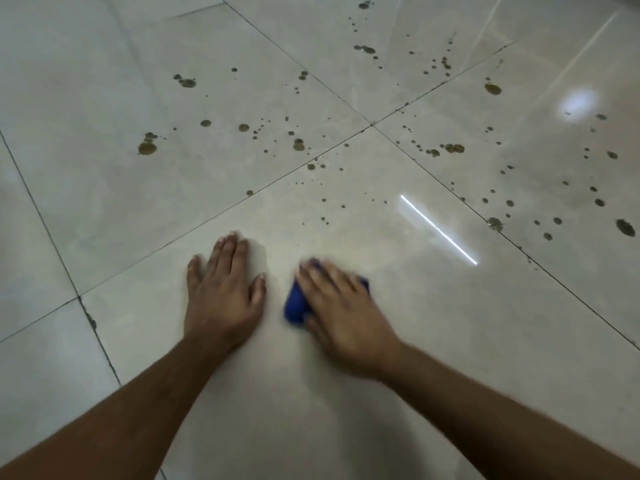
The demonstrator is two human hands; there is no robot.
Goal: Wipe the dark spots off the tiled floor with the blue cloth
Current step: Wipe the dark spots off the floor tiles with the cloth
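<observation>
The blue cloth (297,304) is pinned flat under the right grip (343,306) for scrubbing pressure, the left grip (225,289) is splayed empty on the tiled floor (104,209) as a brace — dark spots (298,144) are left beyond both.

Left hand (223,292) flat, right hand (341,306) pressing down.

Left hand (223,292) flat on the pale tiled floor (104,209), right hand (341,306) blurred, pressing the blue cloth (294,306) just beside it, dark spots (147,147) scattered well beyond.
</observation>
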